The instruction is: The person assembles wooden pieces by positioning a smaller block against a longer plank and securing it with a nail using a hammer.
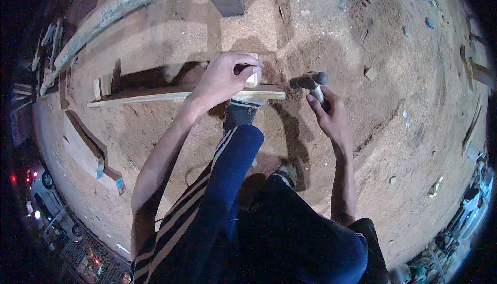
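While right hand (pixel 333 117) grasps hammer (pixel 309 80) beyond plank's right end, left hand (pixel 228 74) curls fingers at block (pixel 253 80) there, grip unclear; second block (pixel 97 89) stands at plank's (pixel 155 97) left end; hammering judged unfinished, fastening unverified.

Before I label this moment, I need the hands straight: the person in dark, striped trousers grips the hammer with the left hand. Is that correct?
Not quite: the head view shows the hammer in the right hand; the left hand is at a small wooden block. The dark, striped trousers are correct.
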The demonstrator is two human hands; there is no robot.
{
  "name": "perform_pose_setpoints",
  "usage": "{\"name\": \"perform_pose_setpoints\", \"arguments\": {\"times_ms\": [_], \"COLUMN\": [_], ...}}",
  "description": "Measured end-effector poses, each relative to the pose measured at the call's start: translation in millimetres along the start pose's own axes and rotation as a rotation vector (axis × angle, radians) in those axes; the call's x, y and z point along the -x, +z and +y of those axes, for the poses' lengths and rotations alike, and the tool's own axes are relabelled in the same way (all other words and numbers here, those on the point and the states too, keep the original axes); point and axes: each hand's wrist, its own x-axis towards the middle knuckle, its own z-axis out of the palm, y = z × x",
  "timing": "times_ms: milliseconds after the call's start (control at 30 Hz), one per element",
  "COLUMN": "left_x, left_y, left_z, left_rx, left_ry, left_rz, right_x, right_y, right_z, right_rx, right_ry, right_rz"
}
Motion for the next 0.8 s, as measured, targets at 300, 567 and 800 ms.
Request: {"name": "perform_pose_setpoints", "arguments": {"times_ms": [300,567,800], "left_x": [-29,-28,-15], "left_y": [7,11,8], "left_z": [24,15,23], "left_rx": [-0.151,-0.295,-0.195], "left_ry": [-0.008,0.057,0.084], "left_rz": [-0.218,-0.260,-0.083], "right_x": [9,17,11], "right_y": [12,5,7], "right_z": [39,38,32], "right_rx": [-0.118,-0.124,-0.097], "right_ry": [0.052,0.099,0.053], "right_rz": [0.057,0.059,0.075]}}
